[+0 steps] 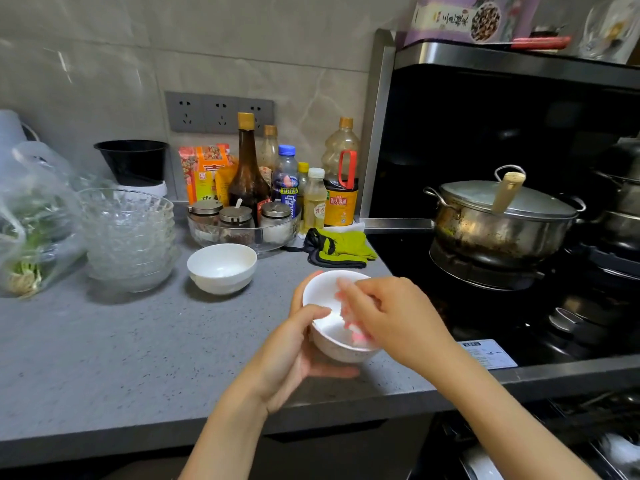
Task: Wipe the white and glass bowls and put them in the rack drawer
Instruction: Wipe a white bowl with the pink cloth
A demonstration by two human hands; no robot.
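On the grey countertop, near its front edge and just beside the stove, I have one white bowl lifted a little and tipped toward me. It holds only the pink cloth I am pressing into it.

My left hand grips this bowl from the side and beneath. The thumb is hooked over the near rim and the fingers are curled round the underside and far wall. My right hand reaches down into the bowl with its fingers bunched tight on the cloth, which sits against the inner wall.

A second white bowl stands upright on the counter behind, well apart from my hands. I can see nothing in it. To its left is the stack of glass bowls, nested one in another, with nothing showing in the top one. Left of that lies a plastic bag with leafy greens inside.

Behind the second white bowl, a shallow glass dish holds three lidded spice jars. On the stove sits a steel pot with its lid on.
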